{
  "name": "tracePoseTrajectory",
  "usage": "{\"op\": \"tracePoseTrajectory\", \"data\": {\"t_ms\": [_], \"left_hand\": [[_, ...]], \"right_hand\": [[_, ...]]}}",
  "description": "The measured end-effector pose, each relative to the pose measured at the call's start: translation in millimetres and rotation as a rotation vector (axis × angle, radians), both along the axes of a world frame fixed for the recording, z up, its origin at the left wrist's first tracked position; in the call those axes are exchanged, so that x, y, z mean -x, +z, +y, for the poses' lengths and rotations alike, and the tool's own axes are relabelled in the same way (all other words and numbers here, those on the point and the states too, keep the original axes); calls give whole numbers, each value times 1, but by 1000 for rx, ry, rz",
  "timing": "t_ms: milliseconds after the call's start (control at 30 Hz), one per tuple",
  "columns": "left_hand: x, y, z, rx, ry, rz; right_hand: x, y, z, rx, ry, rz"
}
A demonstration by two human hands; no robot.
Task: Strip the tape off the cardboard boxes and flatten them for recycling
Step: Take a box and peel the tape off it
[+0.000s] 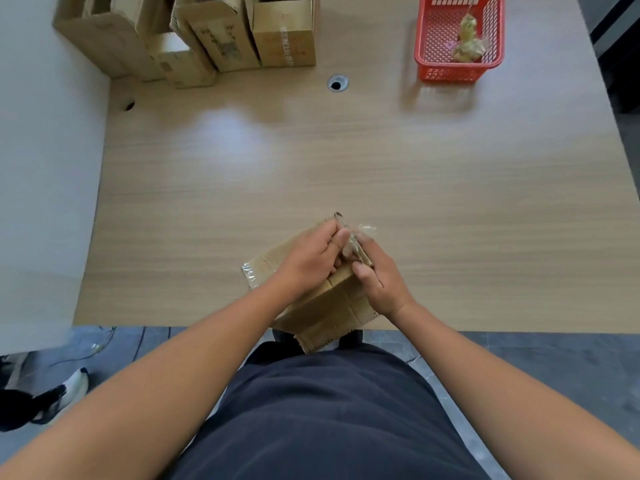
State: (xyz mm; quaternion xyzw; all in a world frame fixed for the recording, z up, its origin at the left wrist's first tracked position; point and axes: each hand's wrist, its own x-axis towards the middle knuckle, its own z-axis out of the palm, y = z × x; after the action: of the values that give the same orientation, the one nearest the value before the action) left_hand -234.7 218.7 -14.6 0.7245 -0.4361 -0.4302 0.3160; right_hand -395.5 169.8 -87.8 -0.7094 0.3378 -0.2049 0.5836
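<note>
A cardboard box (pixel 325 306) lies at the near edge of the worktop (pixel 381 161), partly over the edge. The left hand (pixel 310 259) grips its far flap with curled fingers. The right hand (pixel 381 284), just beside it, pinches a crumpled strip of clear tape (pixel 362 233) at this flap. More cardboard boxes (pixel 214 39) stand at the far left corner. In the red basket (pixel 433 69), far right, lies a ball of used tape (pixel 467 45).

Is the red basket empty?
No, a crumpled wad of tape lies inside the basket.
</note>
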Motion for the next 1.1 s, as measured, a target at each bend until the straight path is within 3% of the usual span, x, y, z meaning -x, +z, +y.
{"op": "tracePoseTrajectory", "data": {"t_ms": [100, 167, 300, 400, 500, 700, 833, 900, 1100], "left_hand": [[-6, 3, -6, -2, 293, 309], [-12, 3, -3, 12, 266, 398], [-11, -1, 10, 122, 44, 43], [-7, -3, 23, 222, -35, -115], [-4, -1, 33, 200, -95, -39], [-1, 8, 26, 126, -5, 99], [-7, 5, 19, 144, -103, -115], [-9, 5, 19, 189, -138, -127], [4, -7, 37, 281, -11, -224]], "right_hand": [[6, -3, 9, -56, -30, 14], [11, -2, 14, -99, -31, 19], [13, 4, 9, -134, 10, 42], [12, 9, 4, -106, 19, 86], [12, 10, 8, -85, -3, 98], [18, 13, 9, -80, 66, 91], [18, 15, 3, -85, 101, 113], [19, 16, 0, -65, 136, 136], [27, 15, -7, 79, 207, 167]]}}
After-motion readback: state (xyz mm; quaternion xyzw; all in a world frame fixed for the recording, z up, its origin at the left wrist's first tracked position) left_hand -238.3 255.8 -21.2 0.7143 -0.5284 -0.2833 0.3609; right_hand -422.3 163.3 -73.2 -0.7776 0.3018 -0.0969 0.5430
